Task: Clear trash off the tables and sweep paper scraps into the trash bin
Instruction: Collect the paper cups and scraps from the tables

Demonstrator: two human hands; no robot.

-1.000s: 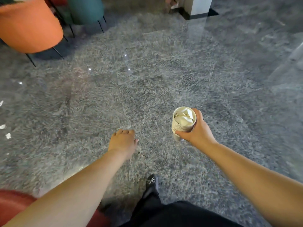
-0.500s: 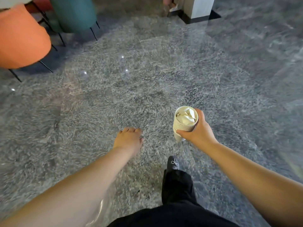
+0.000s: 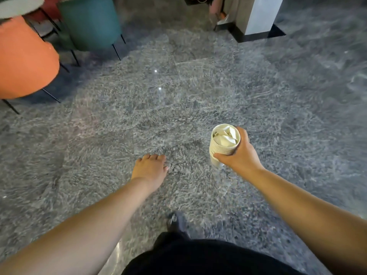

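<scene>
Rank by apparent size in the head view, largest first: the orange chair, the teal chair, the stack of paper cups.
1. orange chair, cut off by the frame edge
2. teal chair, also cropped and farther away, so its rank against the orange one is unsure
3. stack of paper cups, held in the right hand

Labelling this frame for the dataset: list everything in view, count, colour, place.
stack of paper cups: one stack, cream, gripped in right hand
crumpled paper: white, inside the top cup
orange chair: 1, far left, on black legs
teal chair: 1, upper left, behind the orange one
table top: 1, pale grey, top left corner, edge only
pillar: 1, light grey with dark base, top right
floor: grey speckled stone, glossy
shoe: 1, black, bottom centre
trousers: black, bottom edge
left hand: fingers hanging loosely, holds nothing
right hand: grips the cups
</scene>
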